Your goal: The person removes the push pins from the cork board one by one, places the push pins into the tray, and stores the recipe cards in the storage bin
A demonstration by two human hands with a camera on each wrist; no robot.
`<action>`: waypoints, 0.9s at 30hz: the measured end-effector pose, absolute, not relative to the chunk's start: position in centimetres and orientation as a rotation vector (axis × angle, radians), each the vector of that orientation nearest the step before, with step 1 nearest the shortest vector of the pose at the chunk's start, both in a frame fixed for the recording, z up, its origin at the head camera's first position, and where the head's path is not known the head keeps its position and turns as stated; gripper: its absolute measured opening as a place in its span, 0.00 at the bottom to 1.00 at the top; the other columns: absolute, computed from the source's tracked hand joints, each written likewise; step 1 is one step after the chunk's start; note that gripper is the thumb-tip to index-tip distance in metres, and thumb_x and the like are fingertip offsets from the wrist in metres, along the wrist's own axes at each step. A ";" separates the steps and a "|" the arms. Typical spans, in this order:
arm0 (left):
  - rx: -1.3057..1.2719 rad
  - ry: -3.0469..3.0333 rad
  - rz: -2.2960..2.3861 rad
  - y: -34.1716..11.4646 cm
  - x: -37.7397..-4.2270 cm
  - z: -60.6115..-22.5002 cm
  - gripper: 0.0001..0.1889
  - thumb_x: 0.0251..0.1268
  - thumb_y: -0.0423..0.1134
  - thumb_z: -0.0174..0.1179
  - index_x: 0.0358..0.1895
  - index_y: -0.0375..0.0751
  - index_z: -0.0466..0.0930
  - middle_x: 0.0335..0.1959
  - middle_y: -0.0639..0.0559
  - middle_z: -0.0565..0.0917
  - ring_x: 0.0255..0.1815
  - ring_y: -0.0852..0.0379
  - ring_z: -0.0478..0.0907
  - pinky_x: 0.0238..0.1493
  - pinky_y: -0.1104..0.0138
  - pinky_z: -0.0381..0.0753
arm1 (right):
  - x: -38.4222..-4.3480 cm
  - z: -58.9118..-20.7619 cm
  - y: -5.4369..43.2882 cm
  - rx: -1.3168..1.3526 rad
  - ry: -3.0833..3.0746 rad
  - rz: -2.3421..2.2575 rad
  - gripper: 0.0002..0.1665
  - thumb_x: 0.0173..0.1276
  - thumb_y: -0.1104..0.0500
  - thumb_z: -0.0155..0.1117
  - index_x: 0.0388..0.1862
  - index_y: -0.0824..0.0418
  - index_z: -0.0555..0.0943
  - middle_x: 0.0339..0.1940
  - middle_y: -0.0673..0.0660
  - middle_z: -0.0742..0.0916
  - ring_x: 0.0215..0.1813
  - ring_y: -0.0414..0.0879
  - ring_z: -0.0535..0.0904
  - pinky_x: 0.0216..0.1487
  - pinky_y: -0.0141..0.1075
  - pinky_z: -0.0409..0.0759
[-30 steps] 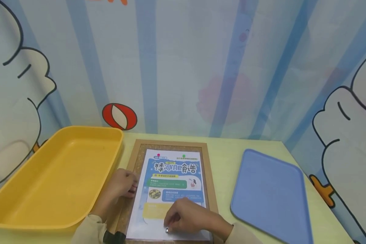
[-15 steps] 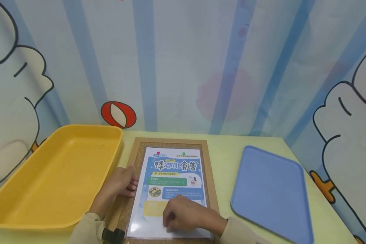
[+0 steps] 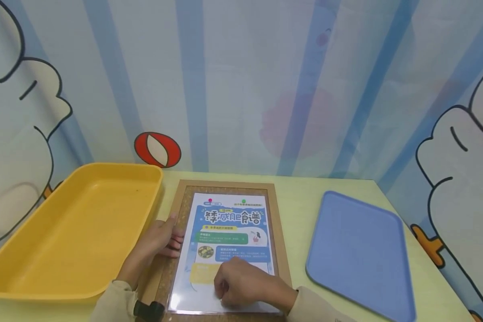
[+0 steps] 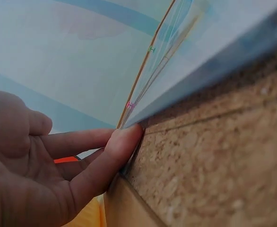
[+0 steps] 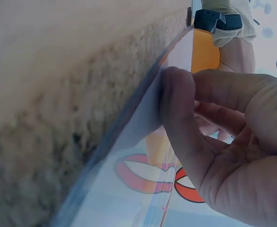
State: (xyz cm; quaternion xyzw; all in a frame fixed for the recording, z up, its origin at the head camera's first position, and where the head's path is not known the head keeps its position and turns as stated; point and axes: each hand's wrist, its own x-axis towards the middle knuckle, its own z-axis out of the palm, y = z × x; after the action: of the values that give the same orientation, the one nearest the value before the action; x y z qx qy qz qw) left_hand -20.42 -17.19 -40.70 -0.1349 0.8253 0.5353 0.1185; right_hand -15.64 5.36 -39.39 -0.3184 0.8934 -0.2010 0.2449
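Observation:
A printed sheet with a glossy clear cover (image 3: pixel 193 297) lies on a wood-framed corkboard (image 3: pixel 280 223). A pink pushpin (image 3: pixel 210 200) and a green pushpin (image 3: pixel 243 201) stand at its top edge. My right hand (image 3: pixel 243 284) is low on the sheet, thumb and index finger (image 5: pixel 176 94) pinched together against it. The silver pushpin glimpsed there earlier is hidden by these fingertips. At the board's left side, my left hand (image 3: pixel 161 239) rests with fairly straight fingers; its fingertips (image 4: pixel 129 135) touch the sheet's edge beside the cork.
To the left stands a deep yellow tray (image 3: pixel 154 197), close against the left forearm. A flat blue tray (image 3: pixel 359 255) lies at the right on the pale yellow table (image 3: pixel 297 197). Behind the table hangs a striped cartoon backdrop (image 3: pixel 241 89).
The right fingers have closed over the silver pushpin, which showed beneath them a second ago. My left hand has shifted slightly, its thumb now lying along the frame. The camera view has moved a little.

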 end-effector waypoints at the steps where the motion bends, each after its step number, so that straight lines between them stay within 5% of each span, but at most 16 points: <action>1: -0.390 2.411 1.570 -17.2 -20.4 -40.7 0.34 0.81 0.56 0.34 0.46 0.25 0.79 0.30 0.43 0.80 0.27 0.55 0.79 0.30 0.65 0.85 | -15.6 -39.4 5.3 -0.861 2.442 -0.555 0.08 0.53 0.67 0.74 0.26 0.54 0.88 0.22 0.43 0.85 0.27 0.33 0.77 0.32 0.24 0.77; 27: -0.474 2.438 1.499 -16.4 -20.3 -39.8 0.34 0.80 0.58 0.34 0.41 0.28 0.79 0.27 0.44 0.78 0.25 0.54 0.79 0.26 0.70 0.82 | -15.4 -39.6 4.9 -0.982 2.478 -0.463 0.09 0.51 0.61 0.77 0.18 0.52 0.85 0.12 0.41 0.78 0.20 0.35 0.71 0.19 0.26 0.68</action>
State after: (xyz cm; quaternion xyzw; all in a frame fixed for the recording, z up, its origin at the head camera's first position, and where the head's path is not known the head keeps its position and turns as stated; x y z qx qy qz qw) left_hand -20.26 -16.37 -39.80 -0.1623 0.8344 0.5129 0.1199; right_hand -15.44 4.86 -39.58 -0.3545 0.8943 -0.1670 0.2162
